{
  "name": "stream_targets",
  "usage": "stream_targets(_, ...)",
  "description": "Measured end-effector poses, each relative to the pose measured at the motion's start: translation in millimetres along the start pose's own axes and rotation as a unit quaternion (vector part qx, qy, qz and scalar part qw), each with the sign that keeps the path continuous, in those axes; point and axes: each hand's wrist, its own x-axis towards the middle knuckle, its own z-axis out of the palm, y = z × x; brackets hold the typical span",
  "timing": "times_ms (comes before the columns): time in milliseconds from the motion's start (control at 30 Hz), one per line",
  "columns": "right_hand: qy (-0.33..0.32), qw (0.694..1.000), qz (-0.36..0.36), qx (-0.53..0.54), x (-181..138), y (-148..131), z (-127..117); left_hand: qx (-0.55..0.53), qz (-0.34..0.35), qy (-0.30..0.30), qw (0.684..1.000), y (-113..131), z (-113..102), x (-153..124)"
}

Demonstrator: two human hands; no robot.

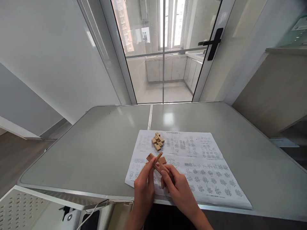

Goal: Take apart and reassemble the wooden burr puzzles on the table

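Note:
My left hand [144,188] and my right hand [178,188] meet near the table's front edge. Both pinch a small cluster of crossed wooden puzzle bars [157,160], held just above a printed instruction sheet [203,166]. My left fingers grip the bars from the left and my right fingers grip them from below right. A second, assembled wooden block puzzle [157,141] lies on the sheet a little farther away, untouched.
The grey table [96,150] has a seam down its middle. Behind it stands a glass door with a black handle [213,43]. A white perforated surface [21,207] with a cable and a dark device [92,220] sits at the lower left.

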Motion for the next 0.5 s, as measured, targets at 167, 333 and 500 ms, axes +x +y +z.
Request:
stream_targets(167, 0.065, 0.986, -0.075, -0.134, 8.1, 3.5, -8.8, -0.052, -0.092, 0.066, 0.992, -8.3, -1.9, -0.9)
stream_targets(333, 0.038, 0.92, -0.188, -0.341, 30.3, 9.1, -19.3, -0.103, -0.117, 0.067, 0.986, -12.7, -1.6, -2.1)
stream_targets(500, -0.001, 0.894, -0.182, -0.409, 45.8, 12.8, -21.7, -0.115, -0.119, 0.059, 0.984, -9.6, -1.9, -2.0)
